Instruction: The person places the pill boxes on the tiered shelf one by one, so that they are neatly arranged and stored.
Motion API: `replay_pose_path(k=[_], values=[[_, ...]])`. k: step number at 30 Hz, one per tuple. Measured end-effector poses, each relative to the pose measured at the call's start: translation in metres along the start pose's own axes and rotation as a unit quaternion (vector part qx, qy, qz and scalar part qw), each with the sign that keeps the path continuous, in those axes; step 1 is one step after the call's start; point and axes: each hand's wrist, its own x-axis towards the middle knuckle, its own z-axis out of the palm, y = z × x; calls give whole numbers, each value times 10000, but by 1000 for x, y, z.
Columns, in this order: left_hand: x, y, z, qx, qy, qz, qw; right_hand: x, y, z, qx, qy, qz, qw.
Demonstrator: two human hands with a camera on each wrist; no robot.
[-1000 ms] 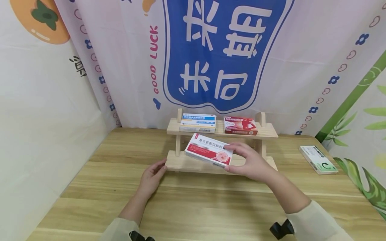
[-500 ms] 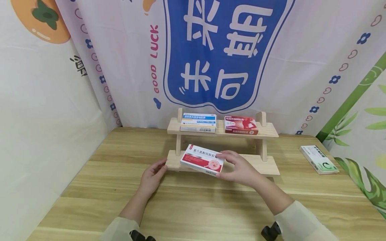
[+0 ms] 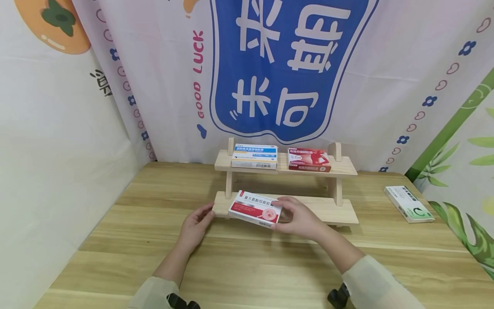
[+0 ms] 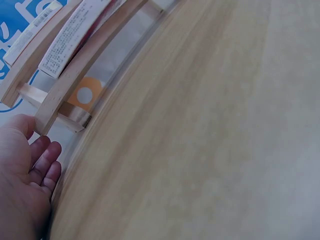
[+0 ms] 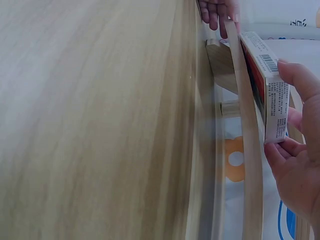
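Observation:
A white and red medicine box (image 3: 254, 208) is pinched at its right end between the thumb and fingers of my right hand (image 3: 302, 219). It lies slightly turned over the left part of the lower shelf of a wooden rack (image 3: 316, 210), its front edge past the shelf's edge. My left hand (image 3: 194, 231) grips that shelf's left end. In the left wrist view, the thumb of the left hand (image 4: 22, 175) touches the shelf end, fingers curled beside it. The right wrist view shows the box (image 5: 275, 95) close to the shelf, held by the right hand (image 5: 300, 160).
On the rack's upper shelf lie a blue and white box (image 3: 254, 157) at the left and a red box (image 3: 308, 159) at the right. A white and green box (image 3: 408, 204) lies on the wooden table (image 3: 247, 266) at the far right. A printed curtain (image 3: 173, 86) hangs behind.
My right hand has brought the white and red box down and to the left, onto or just above the lower shelf. My left hand has stayed at the shelf's end.

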Motion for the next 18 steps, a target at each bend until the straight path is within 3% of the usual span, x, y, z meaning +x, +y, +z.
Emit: replay_pose_path(k=[9, 18], values=[[2, -2, 1, 104, 53, 5, 9999, 4, 4, 3, 11, -171, 179, 9997], [1, -1, 0, 108, 37, -7, 9999, 3, 8, 4, -14, 176, 312, 9994]])
